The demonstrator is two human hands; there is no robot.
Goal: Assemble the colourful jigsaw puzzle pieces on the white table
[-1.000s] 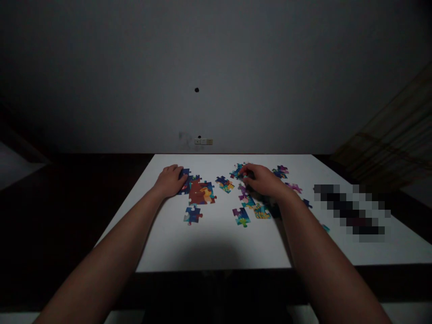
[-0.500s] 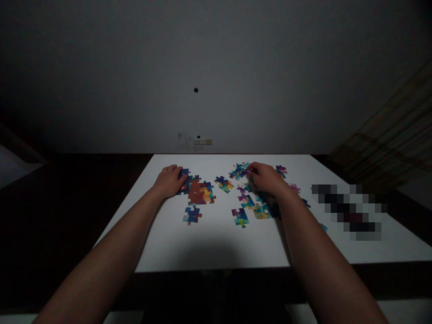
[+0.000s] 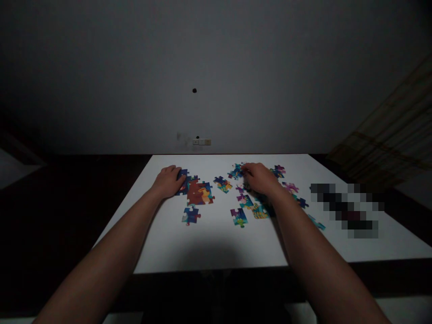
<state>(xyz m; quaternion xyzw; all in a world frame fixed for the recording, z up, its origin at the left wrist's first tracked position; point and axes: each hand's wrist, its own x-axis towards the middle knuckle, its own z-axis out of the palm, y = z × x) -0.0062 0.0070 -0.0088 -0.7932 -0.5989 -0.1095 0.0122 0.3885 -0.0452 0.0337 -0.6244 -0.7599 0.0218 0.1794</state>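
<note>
My left hand (image 3: 168, 182) lies flat with its fingers stretched out, at the left edge of a joined puzzle section (image 3: 200, 193) in dark blue and reddish brown. Part of that section is under the fingers. My right hand (image 3: 260, 178) is bent over a spread of puzzle pieces, its fingers pinched at a blue-teal puzzle piece (image 3: 236, 171); the fingertips are partly hidden. Below that wrist lies a teal and yellow piece (image 3: 260, 211). Between the hands rests a blue and yellow piece (image 3: 222, 184).
A loose blue piece (image 3: 191, 215) and a purple-green piece (image 3: 239, 218) lie nearer the front of the white table (image 3: 202, 245). More pieces, such as a pink one (image 3: 290, 186), lie right of my right hand. A blurred-out patch (image 3: 347, 209) covers something at the far right.
My right hand has shifted slightly left over the pieces, and its forearm uncovers more pieces on the right. My left hand stays in place.
</note>
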